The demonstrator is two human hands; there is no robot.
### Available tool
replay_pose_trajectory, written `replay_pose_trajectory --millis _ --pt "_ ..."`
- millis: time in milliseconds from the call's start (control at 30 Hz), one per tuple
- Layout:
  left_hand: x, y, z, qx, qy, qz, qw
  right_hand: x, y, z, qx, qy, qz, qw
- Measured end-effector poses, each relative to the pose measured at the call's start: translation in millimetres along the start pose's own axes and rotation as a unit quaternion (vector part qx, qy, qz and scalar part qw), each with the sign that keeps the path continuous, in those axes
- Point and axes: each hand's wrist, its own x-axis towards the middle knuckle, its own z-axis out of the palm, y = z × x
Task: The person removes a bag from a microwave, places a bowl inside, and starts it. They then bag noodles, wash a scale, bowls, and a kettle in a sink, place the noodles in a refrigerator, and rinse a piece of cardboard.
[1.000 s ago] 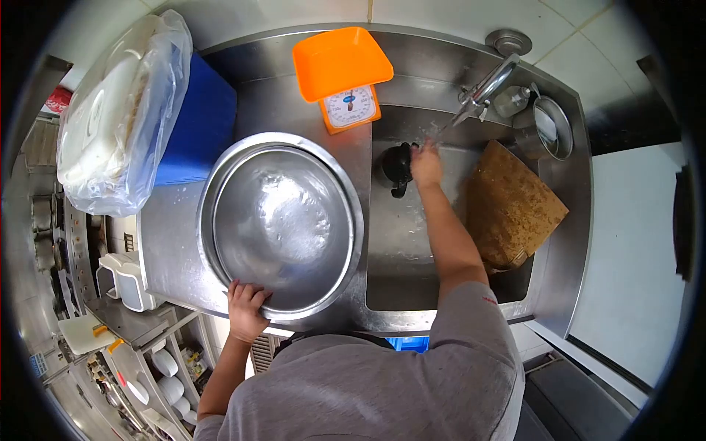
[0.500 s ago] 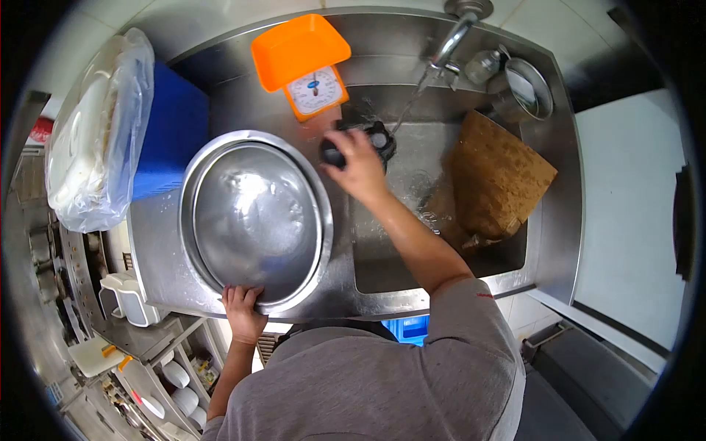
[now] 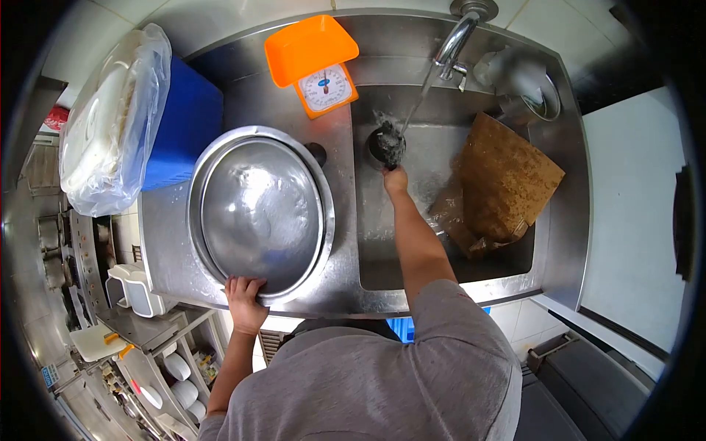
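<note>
Two large round steel basins, one nested in the other, rest on the counter left of the sink; the inner steel basin looks bare inside. My left hand grips their near rim, fingers curled over the edge. In the sink, my right hand holds a dark cup-like container under the running tap. Water splashes at its mouth and hides the inside. A small dark round piece, partly covered by the basin rim, sits on the counter beside the basins.
An orange kitchen scale stands behind the basins. Wet brown cardboard leans in the sink's right side. A steel pot is at the back right corner. A blue box with a plastic-wrapped white item borders the left.
My right hand has left the dark round piece on the counter and moved right into the sink, taking hold of the dark container under the stream. My left hand stays on the rim.
</note>
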Motion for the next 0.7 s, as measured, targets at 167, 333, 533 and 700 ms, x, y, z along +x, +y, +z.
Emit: replay_pose_trajectory --millis 167,333,533,700 --pt "2.8 -0.2 1.1 -0.009 0.019 -0.004 1.0 6.6 -4.3 -25.0 0.069 0.18 -0.129 0.973" --pt "1.1 1.0 3.1 -0.007 0.032 -0.007 0.999 38.5 52.6 24.5 0.168 -0.066 -0.064 0.982" --pt "-0.8 -3.7 4.8 -0.007 0.034 -0.003 0.999 -10.0 -27.4 -67.6 0.051 0.137 -0.267 0.952" --pt "0.9 2.1 1.7 -0.017 0.032 -0.029 0.999 20.8 -40.1 -89.3 -0.307 -0.18 -0.153 0.922"
